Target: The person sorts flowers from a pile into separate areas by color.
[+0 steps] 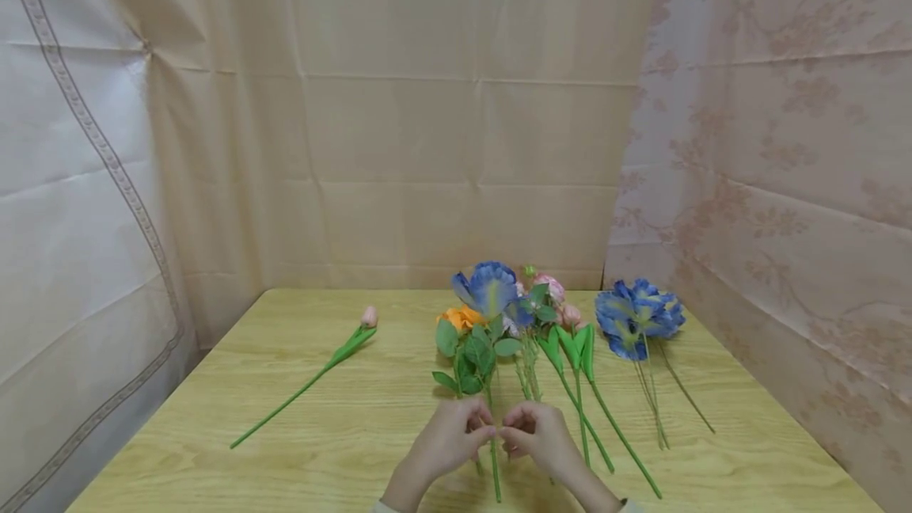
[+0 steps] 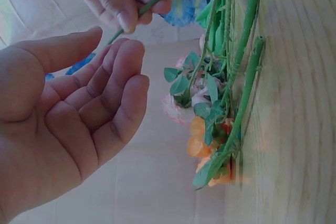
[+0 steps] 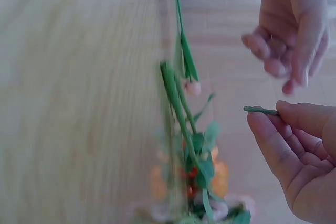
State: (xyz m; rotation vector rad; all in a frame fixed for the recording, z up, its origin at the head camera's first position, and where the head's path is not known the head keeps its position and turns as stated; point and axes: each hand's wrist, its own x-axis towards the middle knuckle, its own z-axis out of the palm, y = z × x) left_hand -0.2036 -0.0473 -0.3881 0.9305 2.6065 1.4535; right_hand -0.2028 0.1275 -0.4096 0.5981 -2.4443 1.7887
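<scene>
My right hand (image 1: 545, 438) pinches the green stem (image 3: 261, 110) of a blue flower (image 1: 492, 291) between thumb and fingers. The stem's cut end sticks out below the fingertips, and the bloom is raised. My left hand (image 1: 452, 434) is close beside it, palm up in the left wrist view, with thumb and loosely bent fingers apart. It grips nothing; part of the stem passes behind its fingers there. Under and beyond the hands lie an orange flower (image 1: 459, 317) with green leaves and pink flowers (image 1: 549, 288), partly covered by the raised bloom.
A single pink tulip (image 1: 368, 317) lies at the left of the wooden table (image 1: 342, 450). Several green-leaved tulips (image 1: 579, 347) lie right of the hands. Farther right are more blue flowers (image 1: 637, 319) on thin stems. Cloth curtains (image 1: 399, 117) hang around the table.
</scene>
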